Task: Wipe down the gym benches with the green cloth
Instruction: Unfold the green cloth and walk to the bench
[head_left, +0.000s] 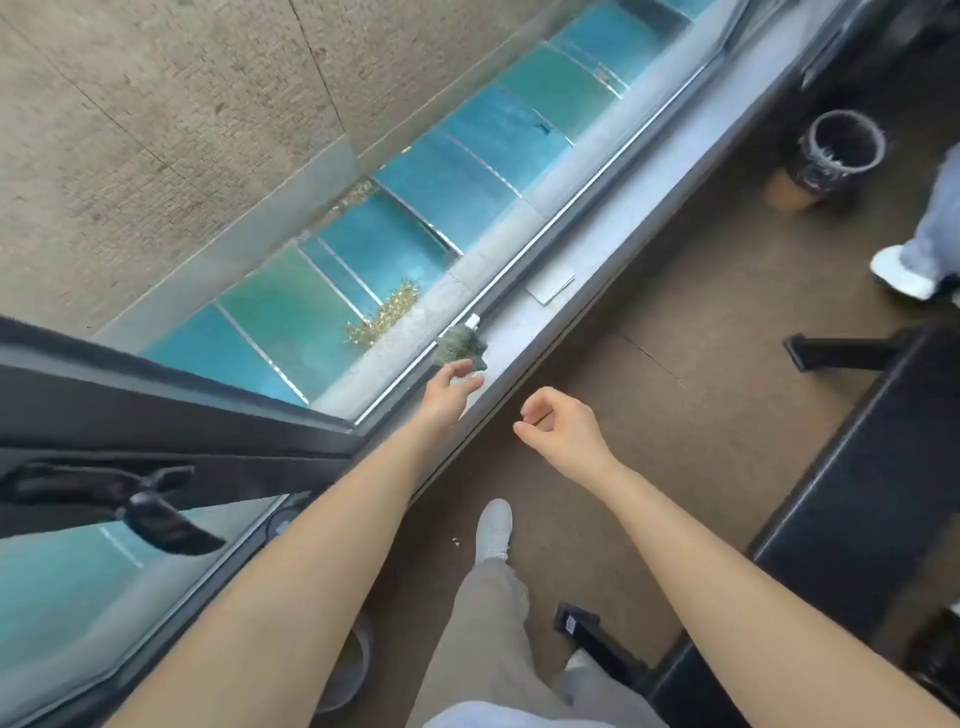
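The green cloth (460, 347) lies crumpled on the grey window sill (587, 260). My left hand (451, 387) reaches out over the sill, fingers apart, its fingertips just at the cloth's near edge; it holds nothing. My right hand (558, 423) hangs above the brown floor to the right of the sill, its fingers loosely curled with nothing in them. A black padded gym bench (862, 499) stands at the right, apart from both hands.
An open window with a dark frame and handle (150, 506) juts in at the left. A flat grey plate (550, 286) lies on the sill. A bin with a dark liner (836, 150) stands at the far right. Another person's leg and white shoe (906, 273) stand near it.
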